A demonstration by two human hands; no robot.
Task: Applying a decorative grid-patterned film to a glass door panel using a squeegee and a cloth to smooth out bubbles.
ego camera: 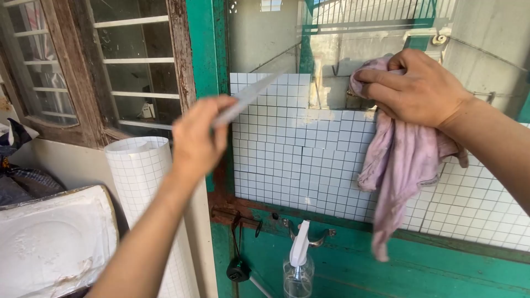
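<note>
Cloth first: crumpled pale pink-lilac cotton rag (395, 165) is bunched in the right hand (417, 88) and pressed against the glass pane (276, 38) of the green-painted wooden door (386, 270), right at the top edge of the white grid-patterned adhesive film (298, 160) that covers the lower part of the pane. Most of the rag hangs loose below the fist. It looks soft, light and floppy, no stiffness at all; the sensible place to take it is the wadded top, as held now, so the tail stays free. Right fingers (381, 83) are curled tight over that wad, closed on it, knuckles toward the camera. Left hand (196, 135) is raised in front of the door frame, fingers closed round one end of a flat, narrow whitish strip tool (248, 96), which angles up and right onto the film. The tool is motion-blurred, so its material is unclear; it reads as thin, stiff and light, best gripped at the near end. Below, a clear plastic spray bottle with a white trigger (298, 265) stands by the door's metal handle (309, 237). A roll of the same grid film (143, 182) leans at the left, beside an old brown louvred window (116, 66).
</note>
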